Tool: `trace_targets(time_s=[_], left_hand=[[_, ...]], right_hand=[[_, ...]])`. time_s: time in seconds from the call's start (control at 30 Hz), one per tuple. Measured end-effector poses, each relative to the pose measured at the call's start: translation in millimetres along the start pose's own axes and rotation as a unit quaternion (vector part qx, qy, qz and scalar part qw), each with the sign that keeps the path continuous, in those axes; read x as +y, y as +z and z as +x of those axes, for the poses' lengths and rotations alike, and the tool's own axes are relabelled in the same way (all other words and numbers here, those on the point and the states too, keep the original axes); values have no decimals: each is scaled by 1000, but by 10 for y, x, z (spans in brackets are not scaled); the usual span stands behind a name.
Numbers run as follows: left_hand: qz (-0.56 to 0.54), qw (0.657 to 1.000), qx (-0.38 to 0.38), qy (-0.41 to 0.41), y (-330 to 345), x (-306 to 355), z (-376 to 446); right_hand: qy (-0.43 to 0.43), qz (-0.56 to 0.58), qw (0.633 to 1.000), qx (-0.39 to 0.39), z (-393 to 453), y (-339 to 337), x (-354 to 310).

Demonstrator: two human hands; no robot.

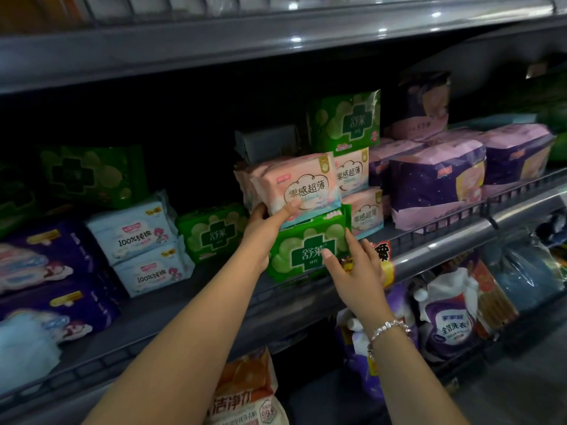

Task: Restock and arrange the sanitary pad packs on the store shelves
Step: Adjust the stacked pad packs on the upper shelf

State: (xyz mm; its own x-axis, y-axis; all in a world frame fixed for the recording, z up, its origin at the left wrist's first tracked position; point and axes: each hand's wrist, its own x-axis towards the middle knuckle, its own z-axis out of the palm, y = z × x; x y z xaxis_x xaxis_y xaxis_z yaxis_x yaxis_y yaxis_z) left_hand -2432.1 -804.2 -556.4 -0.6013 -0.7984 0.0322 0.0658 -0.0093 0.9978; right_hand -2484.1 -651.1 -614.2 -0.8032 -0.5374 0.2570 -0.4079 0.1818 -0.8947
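Grey metal shelf [445, 240], packed and dim. Left hand [264, 228] grips a pink pack [300, 182]; right hand [352, 265], fingers relaxed, touches the green pack [303, 250] at the front lip.

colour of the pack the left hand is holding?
Pale pink pack with a white cloud label, gripped by the left hand; head view.

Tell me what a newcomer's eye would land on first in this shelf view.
First the two hands at mid-shelf: the left hand grips a pink pack, thumb on its front, while the right hand touches the green pack beneath it with straight fingers. Next, the purple packs piled to the right, and the light blue packs stacked to the left.
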Motion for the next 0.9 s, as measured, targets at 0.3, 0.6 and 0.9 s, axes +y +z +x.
trace_targets(time_s=[0.3,0.6,0.9], left_hand=[[-26,989,57,135,-411,420,-402],[-36,991,75,102,-1023,600,-1482],[-171,974,145,-32,-1583,-329,-2467]], right_hand=[[-106,117,987,-20,-152,53,-285],[-160,264,945,-111,-644,99,-596],[-76,216,939,-257,-1376,452,-205]])
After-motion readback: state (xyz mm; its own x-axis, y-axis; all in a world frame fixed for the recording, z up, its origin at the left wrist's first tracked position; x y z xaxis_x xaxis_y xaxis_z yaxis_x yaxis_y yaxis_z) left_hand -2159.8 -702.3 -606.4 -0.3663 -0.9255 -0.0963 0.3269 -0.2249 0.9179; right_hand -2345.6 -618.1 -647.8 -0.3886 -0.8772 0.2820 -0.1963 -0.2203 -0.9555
